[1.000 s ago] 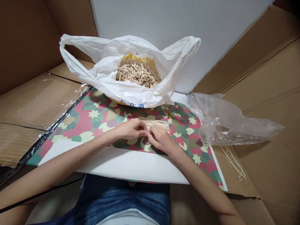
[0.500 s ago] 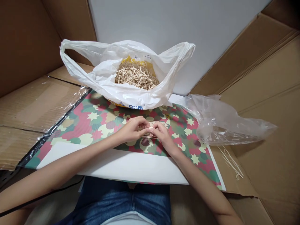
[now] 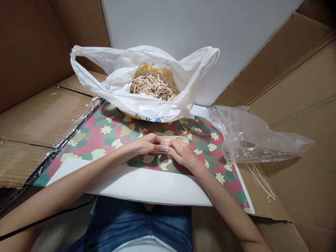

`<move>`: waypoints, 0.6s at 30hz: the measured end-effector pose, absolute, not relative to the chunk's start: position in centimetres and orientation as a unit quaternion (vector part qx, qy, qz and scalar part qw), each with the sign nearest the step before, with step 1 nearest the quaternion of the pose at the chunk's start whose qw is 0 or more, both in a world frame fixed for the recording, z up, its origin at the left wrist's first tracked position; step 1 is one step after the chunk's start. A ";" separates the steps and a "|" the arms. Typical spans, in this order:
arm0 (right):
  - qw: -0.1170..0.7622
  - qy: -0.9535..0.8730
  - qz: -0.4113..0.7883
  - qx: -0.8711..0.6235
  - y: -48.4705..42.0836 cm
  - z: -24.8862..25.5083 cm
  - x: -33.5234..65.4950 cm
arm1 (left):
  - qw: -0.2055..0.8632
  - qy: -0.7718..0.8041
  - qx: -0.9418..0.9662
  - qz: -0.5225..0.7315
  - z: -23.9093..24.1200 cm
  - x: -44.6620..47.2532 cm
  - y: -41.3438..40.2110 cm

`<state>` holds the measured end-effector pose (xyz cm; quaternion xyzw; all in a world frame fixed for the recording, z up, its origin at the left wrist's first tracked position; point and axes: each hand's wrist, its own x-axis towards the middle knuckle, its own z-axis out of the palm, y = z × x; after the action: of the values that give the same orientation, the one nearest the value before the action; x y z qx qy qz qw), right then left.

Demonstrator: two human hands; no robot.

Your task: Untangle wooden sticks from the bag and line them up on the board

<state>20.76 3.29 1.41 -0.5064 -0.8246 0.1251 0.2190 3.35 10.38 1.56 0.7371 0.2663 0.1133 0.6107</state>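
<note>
A flat bunch of thin pale sticks (image 3: 176, 138) lies on a board covered in red, green and cream patterned paper (image 3: 110, 129). My left hand (image 3: 147, 144) rests on the bunch's left end with its fingers curled and pinched on the sticks. My right hand (image 3: 182, 154) meets it from the right, fingertips pressed together on the same sticks. Behind them stands an open white plastic bag (image 3: 118, 84) filled with short tan stick pieces (image 3: 153, 83).
A crumpled clear plastic bag (image 3: 249, 136) lies at the right of the board. A few loose sticks (image 3: 261, 182) lie on the cardboard beyond the board's right corner. Cardboard walls and a white panel (image 3: 199, 24) enclose the space. A black cable (image 3: 47, 218) crosses my lap.
Both hands stayed joined at the stick bunch, shifting slightly forward then back; the fingers kept working the near sticks. The view shifted a little.
</note>
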 end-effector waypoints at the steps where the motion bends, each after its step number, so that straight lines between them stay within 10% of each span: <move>1: 0.218 -0.818 0.142 -0.512 3.2 1.5 20.7 | 0.628 0.261 0.725 0.112 1.5 3.3 10.4; 9: 0.255 -0.697 0.376 -0.555 2.4 2.0 20.8 | 0.634 0.211 0.733 0.131 1.2 3.8 9.5; 18: 0.356 -0.531 0.654 -0.404 2.7 1.4 21.5 | 0.183 0.229 0.905 0.308 1.9 3.8 8.5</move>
<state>21.50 2.68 1.36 -0.4044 -0.5310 0.6541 0.3560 3.78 8.55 1.88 0.9052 0.2290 0.3075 0.1833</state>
